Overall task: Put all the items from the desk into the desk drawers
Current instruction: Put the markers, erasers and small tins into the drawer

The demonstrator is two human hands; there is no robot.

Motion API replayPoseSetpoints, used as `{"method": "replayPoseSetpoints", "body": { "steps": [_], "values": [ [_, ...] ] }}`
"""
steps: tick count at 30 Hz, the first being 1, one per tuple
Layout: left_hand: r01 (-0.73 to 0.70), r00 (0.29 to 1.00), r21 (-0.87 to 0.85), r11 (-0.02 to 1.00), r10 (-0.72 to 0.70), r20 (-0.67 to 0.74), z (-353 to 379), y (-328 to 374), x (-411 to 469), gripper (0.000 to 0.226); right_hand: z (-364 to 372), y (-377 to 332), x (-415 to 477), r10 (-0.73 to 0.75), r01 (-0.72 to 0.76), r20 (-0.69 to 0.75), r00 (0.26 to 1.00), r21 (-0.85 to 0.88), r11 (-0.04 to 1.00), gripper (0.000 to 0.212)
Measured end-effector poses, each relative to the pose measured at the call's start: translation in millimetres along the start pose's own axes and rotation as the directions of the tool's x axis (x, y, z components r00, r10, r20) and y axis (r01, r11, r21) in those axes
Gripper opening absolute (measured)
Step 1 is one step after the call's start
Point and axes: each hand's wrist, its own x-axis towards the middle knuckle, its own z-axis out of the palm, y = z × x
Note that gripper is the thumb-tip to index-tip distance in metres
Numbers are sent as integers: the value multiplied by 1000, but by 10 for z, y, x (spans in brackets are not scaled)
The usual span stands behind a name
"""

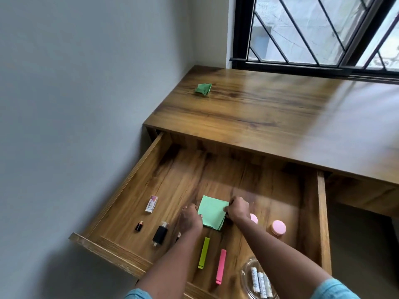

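Light-green square paper pad point(212, 213) lies flat in the open wooden drawer point(216, 173), turned diamond-wise with one corner toward the drawer front. The left hand point(190, 219) and right hand point(237, 209) pinch its opposite edges with curled fingers. The wooden desk point(259, 113) meets a grey wall point(86, 83) below a barred window point(302, 29).

Home study: desk point(269, 117), barred window point(313, 31).
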Motion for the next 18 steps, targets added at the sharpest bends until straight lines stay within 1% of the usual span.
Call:
{"method": "replayPoseSetpoints", "body": {
  "steps": [3, 6, 8, 11, 13, 15, 18],
  "values": [
    [-63, 997, 61, 996, 65, -37, -69, -14, -64, 34, 0, 7, -87, -19, 17, -44, 999, -49, 999, 20],
    [-93, 992, 111, 989, 102, -80, -198, -115, -157, 33, 9, 55, -227, -52, 42, -109, 993, -91, 995, 13],
    [-111, 989, 139, 984, 123, -85, -312, -185, -237, 30, 8, 81, -352, -95, 78, -117, 989, -145, 986, 16],
    [-194, 973, 168, 966, 211, -89, -451, -324, -376, 23, 0, 155, -594, -210, 197, -58, 976, -180, 964, 26],
    [-251, 956, 239, 938, 279, -91, -542, -408, -495, 24, -11, 206, -766, -287, 279, -6, 958, -216, 936, 29],
    [-305, 929, 272, 913, 348, -125, -634, -510, -656, 26, -16, 291, -963, -330, 332, 44, 943, -198, 922, 29],
    [-394, 872, 325, 860, 461, -163, -733, -680, -921, 30, -2, 408, -1299, -350, 370, 133, 927, -169, 914, 24]
  ]
}}
